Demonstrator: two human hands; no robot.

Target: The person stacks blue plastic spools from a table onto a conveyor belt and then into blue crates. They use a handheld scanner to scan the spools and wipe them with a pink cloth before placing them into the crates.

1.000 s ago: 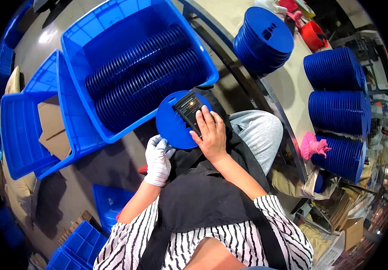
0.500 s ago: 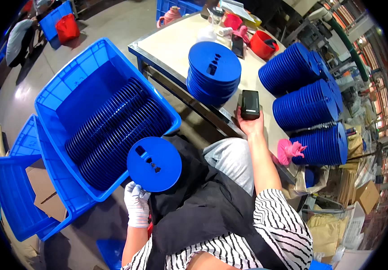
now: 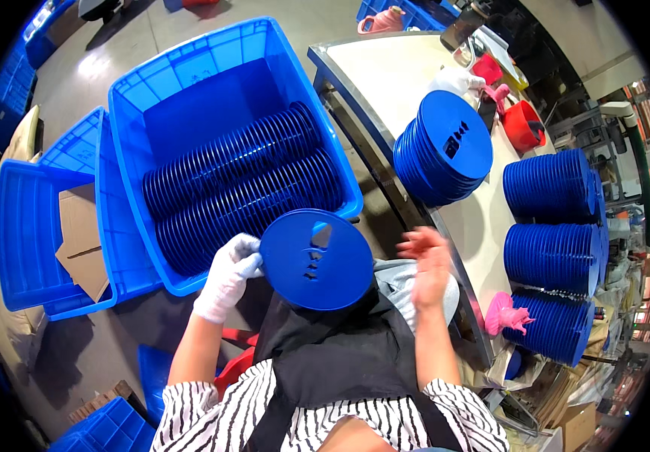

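My left hand (image 3: 228, 277), in a white glove, pinches the left edge of a round blue plastic disc (image 3: 336, 264). The disc is held tilted above my black-aproned lap, with a row of cut-out shapes near its middle. My bare right hand (image 3: 426, 264) is in the air between the disc and the table edge, slightly blurred, its fingers stretched out and nothing visible in them. Beyond it, a leaning stack of similar blue discs (image 3: 434, 154) stands on the table. Left of the held disc, a blue plastic crate (image 3: 140, 90) contains two long rows of blue discs (image 3: 242, 181) on edge.
More stacked discs (image 3: 547, 260) line the table's (image 3: 370, 64) right side, near a pink wrapped item (image 3: 504, 315). A red tub (image 3: 521, 126) sits farther back. Another blue crate (image 3: 24, 226) with cardboard (image 3: 80, 233) stands at the far left.
The black handheld device is gone from my right hand and no longer seen; that hand moved toward the disc. My left hand raised the disc and moved it right. The whole view has shifted.
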